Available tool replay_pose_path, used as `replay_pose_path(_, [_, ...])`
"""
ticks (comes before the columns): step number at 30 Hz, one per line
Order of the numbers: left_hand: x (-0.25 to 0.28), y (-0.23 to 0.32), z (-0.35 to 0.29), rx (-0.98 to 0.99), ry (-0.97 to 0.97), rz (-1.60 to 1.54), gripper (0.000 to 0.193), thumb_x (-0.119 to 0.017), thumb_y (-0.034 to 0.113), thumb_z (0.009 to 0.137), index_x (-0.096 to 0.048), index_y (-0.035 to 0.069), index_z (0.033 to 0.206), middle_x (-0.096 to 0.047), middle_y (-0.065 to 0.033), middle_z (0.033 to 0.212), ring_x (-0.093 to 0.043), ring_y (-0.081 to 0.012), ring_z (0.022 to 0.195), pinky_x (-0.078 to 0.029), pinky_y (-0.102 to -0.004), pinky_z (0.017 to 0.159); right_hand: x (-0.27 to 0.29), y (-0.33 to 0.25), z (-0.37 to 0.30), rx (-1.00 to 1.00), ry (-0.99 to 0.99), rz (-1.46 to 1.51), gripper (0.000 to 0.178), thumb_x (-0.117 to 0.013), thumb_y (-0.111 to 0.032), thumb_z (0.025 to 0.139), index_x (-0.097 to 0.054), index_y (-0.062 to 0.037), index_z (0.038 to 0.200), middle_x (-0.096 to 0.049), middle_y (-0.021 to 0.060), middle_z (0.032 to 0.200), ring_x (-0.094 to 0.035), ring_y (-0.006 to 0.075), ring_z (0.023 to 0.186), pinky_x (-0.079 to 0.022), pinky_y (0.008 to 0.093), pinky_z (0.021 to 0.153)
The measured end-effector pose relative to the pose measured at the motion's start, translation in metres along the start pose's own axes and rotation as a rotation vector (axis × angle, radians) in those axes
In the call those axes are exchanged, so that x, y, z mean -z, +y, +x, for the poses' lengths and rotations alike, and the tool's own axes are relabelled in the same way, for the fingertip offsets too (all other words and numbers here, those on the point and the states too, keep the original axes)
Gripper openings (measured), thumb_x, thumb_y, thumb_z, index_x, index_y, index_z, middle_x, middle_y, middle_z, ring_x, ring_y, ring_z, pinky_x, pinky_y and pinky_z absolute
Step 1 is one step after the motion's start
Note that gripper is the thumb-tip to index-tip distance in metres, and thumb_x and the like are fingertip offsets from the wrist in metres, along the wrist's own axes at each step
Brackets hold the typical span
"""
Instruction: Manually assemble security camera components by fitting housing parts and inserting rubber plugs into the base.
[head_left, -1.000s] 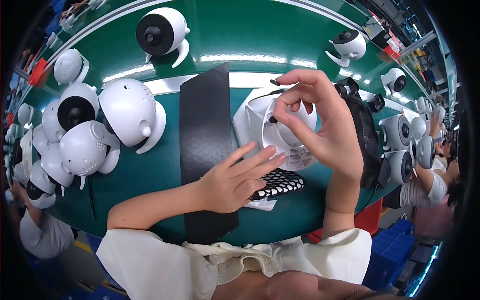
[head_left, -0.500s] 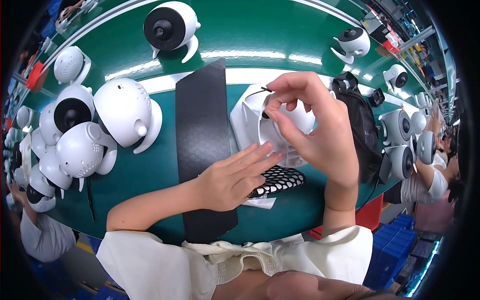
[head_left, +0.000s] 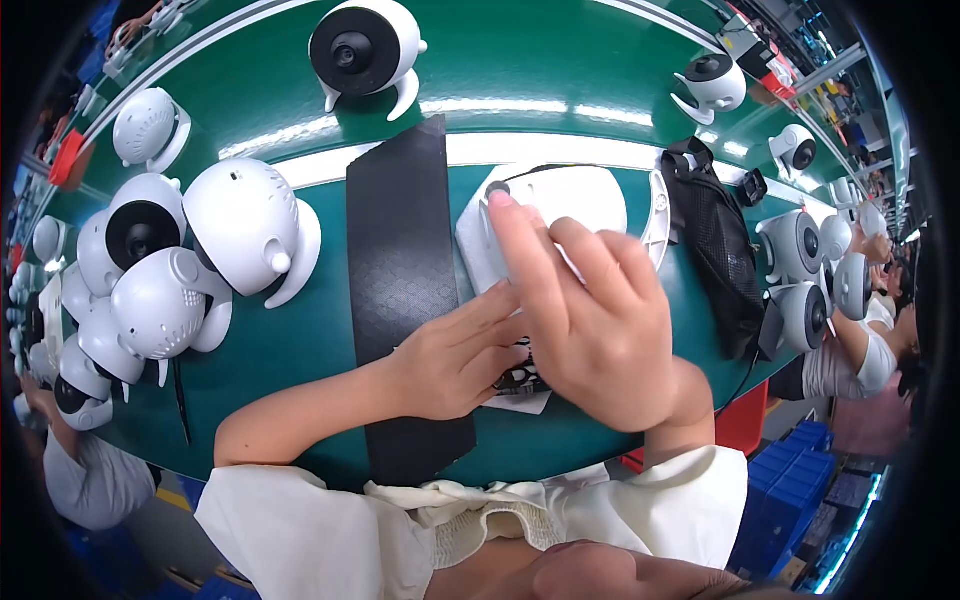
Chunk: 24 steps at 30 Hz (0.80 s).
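In front of me a white rounded camera housing [head_left: 585, 195] lies on a pale sheet [head_left: 472, 240]. My right hand [head_left: 600, 325] reaches over it. Its index finger is stretched out, with the tip on a small dark round piece [head_left: 497, 187] at the housing's left end; the other fingers bend loosely apart. My left hand [head_left: 455, 355] is beside the near side of the housing, fingers extended, their tips partly hidden behind the right hand. Below the hands a black-and-white dotted sheet [head_left: 520, 380] shows in part. A white curved stand [head_left: 656, 215] is at the housing's right.
A long black mat [head_left: 400, 250] lies left of the hands. Several white cameras [head_left: 240, 225] crowd the table's left; another camera [head_left: 365, 50] stands at the back. To the right are a black mesh bag [head_left: 712, 255] and more cameras [head_left: 800, 240]. Co-workers sit at both sides.
My right hand has gone from a raised pinch around a small dark item to an outstretched index finger on the dark round piece. The housing has turned; my left hand barely moved.
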<state>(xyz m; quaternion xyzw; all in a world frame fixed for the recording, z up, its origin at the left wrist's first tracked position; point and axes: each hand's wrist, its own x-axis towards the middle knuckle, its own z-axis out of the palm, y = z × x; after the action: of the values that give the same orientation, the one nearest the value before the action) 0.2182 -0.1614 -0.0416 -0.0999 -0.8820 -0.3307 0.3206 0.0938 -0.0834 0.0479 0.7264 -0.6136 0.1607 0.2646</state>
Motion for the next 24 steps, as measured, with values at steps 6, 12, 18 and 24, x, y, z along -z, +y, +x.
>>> replay_pose_path(6, [0.005,-0.001,-0.001,0.027,-0.025,-0.008,0.024,-0.063,-0.003,0.062,-0.045,-0.002,0.078,-0.046,-0.0229,0.119,-0.039,-0.04,0.116,-0.038,-0.0455,0.093,0.014,0.017,-0.008,-0.15,-0.287,0.458,0.061,-0.062,0.0,0.064,-0.04,0.0051,0.121,-0.05,0.0165,0.118,-0.053,0.029,0.102,-0.042,0.0335,0.082])
replay_pose_path(12, [0.008,0.004,0.005,-0.004,-0.07,-0.042,0.042,-0.066,-0.003,0.055,-0.041,0.0,0.089,-0.04,-0.0221,0.127,-0.037,-0.0405,0.118,-0.036,-0.047,0.095,0.054,0.088,-0.022,-0.351,-0.365,0.89,0.061,-0.055,-0.008,0.077,-0.026,0.0061,0.129,-0.053,0.0195,0.114,-0.047,0.0258,0.113,-0.031,0.0347,0.097])
replay_pose_path(18, [0.004,-0.001,0.004,0.005,-0.053,-0.022,0.049,-0.07,0.0,0.051,-0.041,0.002,0.091,-0.041,-0.0222,0.126,-0.039,-0.0405,0.116,-0.037,-0.0461,0.094,0.025,0.124,-0.034,-0.412,-0.213,0.81,0.015,-0.053,0.001,0.076,-0.055,0.0039,0.09,-0.059,0.0113,0.1,-0.059,0.0176,0.082,-0.046,0.0272,0.075])
replay_pose_path(24, [0.009,0.001,-0.002,0.069,-0.116,0.057,0.036,-0.069,0.001,0.048,-0.054,-0.001,0.08,-0.043,-0.0199,0.126,-0.037,-0.0413,0.117,-0.036,-0.0436,0.093,0.017,0.122,-0.03,-0.53,-0.201,0.963,0.016,-0.057,-0.009,0.075,-0.059,0.0038,0.084,-0.062,0.0079,0.079,-0.059,0.0139,0.073,-0.047,0.0261,0.071])
